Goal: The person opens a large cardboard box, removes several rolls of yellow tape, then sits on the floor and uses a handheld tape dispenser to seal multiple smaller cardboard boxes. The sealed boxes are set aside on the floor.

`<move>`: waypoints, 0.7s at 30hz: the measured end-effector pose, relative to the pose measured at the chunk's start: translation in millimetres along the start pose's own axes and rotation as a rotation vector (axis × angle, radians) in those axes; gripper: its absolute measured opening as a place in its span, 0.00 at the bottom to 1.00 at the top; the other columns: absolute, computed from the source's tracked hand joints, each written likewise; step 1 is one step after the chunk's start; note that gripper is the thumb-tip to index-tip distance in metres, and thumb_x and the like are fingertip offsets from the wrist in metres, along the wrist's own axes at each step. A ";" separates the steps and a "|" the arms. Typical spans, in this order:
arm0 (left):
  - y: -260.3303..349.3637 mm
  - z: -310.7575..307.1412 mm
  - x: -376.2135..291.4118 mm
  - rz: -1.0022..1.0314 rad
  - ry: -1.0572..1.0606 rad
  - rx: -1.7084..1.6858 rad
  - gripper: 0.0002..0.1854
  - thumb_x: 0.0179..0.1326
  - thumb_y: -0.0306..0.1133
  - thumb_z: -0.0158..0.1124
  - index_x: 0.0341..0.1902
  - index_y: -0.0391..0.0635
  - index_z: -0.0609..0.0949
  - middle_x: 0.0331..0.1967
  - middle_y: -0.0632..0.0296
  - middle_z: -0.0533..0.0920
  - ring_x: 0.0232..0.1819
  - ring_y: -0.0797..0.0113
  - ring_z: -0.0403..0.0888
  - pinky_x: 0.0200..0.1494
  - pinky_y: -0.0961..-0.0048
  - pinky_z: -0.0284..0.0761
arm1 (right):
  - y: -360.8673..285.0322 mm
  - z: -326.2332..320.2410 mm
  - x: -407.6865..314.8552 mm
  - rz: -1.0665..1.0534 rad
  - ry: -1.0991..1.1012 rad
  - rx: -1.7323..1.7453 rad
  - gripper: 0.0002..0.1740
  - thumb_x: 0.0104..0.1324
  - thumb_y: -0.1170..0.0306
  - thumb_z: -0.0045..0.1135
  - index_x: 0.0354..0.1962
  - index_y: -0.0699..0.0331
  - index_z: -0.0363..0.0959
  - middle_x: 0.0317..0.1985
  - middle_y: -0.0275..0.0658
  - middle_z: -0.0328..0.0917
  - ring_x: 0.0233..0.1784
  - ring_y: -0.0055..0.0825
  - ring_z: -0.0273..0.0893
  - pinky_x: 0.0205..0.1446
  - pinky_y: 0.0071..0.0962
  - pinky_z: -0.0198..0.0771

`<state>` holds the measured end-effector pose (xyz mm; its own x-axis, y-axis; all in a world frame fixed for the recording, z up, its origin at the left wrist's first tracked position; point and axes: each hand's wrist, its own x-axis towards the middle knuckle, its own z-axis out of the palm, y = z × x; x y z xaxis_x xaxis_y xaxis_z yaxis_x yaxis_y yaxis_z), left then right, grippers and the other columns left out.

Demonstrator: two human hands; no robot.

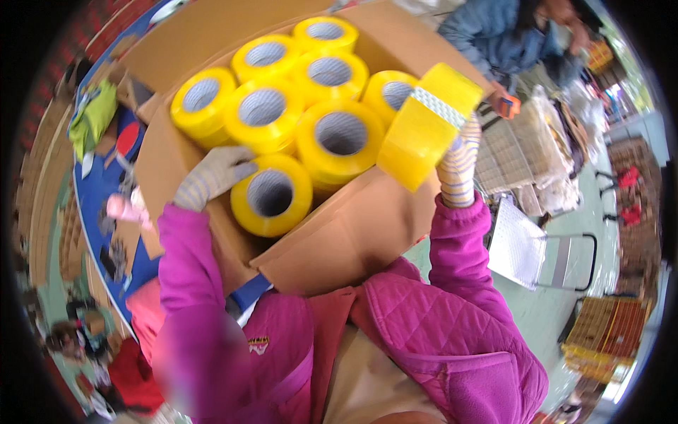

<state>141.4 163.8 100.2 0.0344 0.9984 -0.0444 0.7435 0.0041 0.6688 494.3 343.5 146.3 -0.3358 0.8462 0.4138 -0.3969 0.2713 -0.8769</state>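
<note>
An open cardboard box [344,233] is in front of me, holding several upright rolls of yellow packing tape [265,108] with pale patterned cores. My left hand [214,177], in a striped knit glove, reaches over the box's left side. Its fingertips touch the rim of the nearest tape roll [298,204]; whether they grip it cannot be told. Above the box's right edge, my right hand [460,169], gloved alike, holds a yellow tape roll [413,143] tilted on its side. A patterned white strip crosses that roll, which hides some of my fingers.
A blue table [98,212] with scattered items extends to the left. At upper right, a person in a denim jacket [482,32] has an orange tool [509,107] near one hand, beside wrapped bundles [503,153]. A platform cart [516,246] stands on the green floor.
</note>
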 end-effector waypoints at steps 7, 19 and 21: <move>8.8 0.5 -0.2 0.016 0.038 0.012 0.14 0.61 0.38 0.61 0.41 0.38 0.81 0.37 0.45 0.83 0.42 0.47 0.81 0.47 0.62 0.75 | -10.7 -56.6 -21.6 0.018 0.126 0.054 0.29 0.58 0.65 0.71 0.53 0.67 0.69 0.47 0.36 0.79 0.48 0.22 0.77 0.55 0.24 0.73; 52.0 7.8 -14.3 -0.108 0.322 0.219 0.10 0.65 0.33 0.58 0.41 0.38 0.79 0.32 0.48 0.82 0.35 0.53 0.81 0.42 0.65 0.74 | 16.5 -212.8 -98.5 0.121 0.581 -0.057 0.22 0.58 0.68 0.65 0.48 0.67 0.73 0.42 0.35 0.80 0.42 0.24 0.78 0.48 0.24 0.75; 86.3 10.1 -15.9 -0.124 0.441 0.244 0.10 0.66 0.33 0.57 0.44 0.39 0.79 0.35 0.50 0.82 0.38 0.56 0.82 0.44 0.65 0.75 | 21.2 -244.5 -100.0 0.130 0.666 0.001 0.21 0.58 0.68 0.64 0.48 0.67 0.73 0.41 0.35 0.79 0.40 0.25 0.78 0.46 0.26 0.75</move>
<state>211.7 147.8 151.1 -0.3101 0.9199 0.2401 0.8601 0.1638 0.4831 728.3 376.8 26.5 0.2174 0.9739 0.0656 -0.3896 0.1482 -0.9090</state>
